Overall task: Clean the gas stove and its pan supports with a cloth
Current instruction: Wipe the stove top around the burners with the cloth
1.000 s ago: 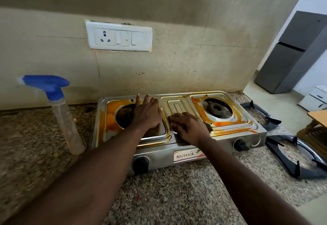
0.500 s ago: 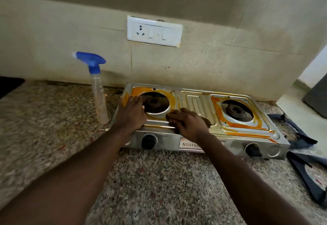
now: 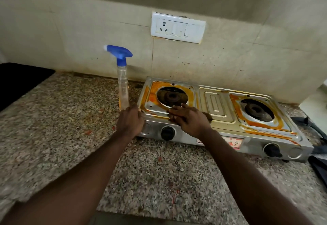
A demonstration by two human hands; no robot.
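On the speckled granite table (image 3: 53,127), head view, a two-burner stainless gas stove (image 3: 217,104) stands against the tiled wall (image 3: 70,38), angled so that its right end is nearer the camera. Both pan supports are off the stove: the left burner (image 3: 171,97) and right burner (image 3: 255,108) sit bare in their wells, each well ringed with orange residue. Dark pan supports (image 3: 319,168) lie on the table just to the right of the stove, cut by the frame edge.

Hand positions:
- Left hand (image 3: 131,122): placed at the front left corner of the stove, back of the hand toward the camera. Its fingers are out of sight, so it cannot be told whether they grasp anything.
- Right hand (image 3: 189,118): laid flat on the front rim of the left burner well, fingers (image 3: 174,111) nearly straight and pointing left, released rather than clenched. It presses on a brown cloth (image 3: 209,116), of which only a small part shows at the hand's right edge.

Front panel: left knob (image 3: 167,133), right knob (image 3: 272,150), with a label (image 3: 235,142) between them.

Adjacent items: a clear spray bottle (image 3: 123,86) with a blue trigger head stands upright just left of the stove, its base behind the left hand. A white socket-and-switch plate (image 3: 177,27) is on the wall above. A black flat object (image 3: 21,79) lies at the far left
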